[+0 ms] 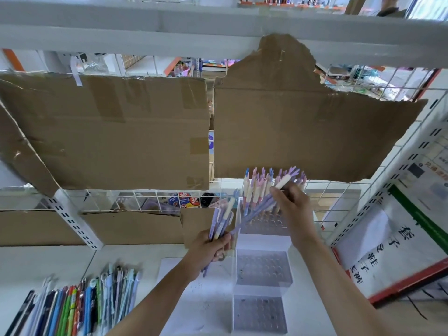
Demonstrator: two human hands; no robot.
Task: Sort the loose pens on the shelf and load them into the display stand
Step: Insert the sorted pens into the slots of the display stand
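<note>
A clear tiered display stand (263, 267) with rows of round holes sits on the white shelf. Its top tier holds several upright pastel pens (257, 187). My left hand (211, 248) grips a bundle of purple and cream pens (221, 221), just left of the stand. My right hand (289, 202) pinches one purple pen with a cream grip (283, 183) over the top tier, among the standing pens. The two lower tiers show only bare holes.
A pile of loose mixed-colour pens (77, 304) lies at the lower left of the shelf (135, 255). Cardboard sheets (109, 132) hang on the wire grid behind. A white sheet with printed characters (371, 253) leans at the right.
</note>
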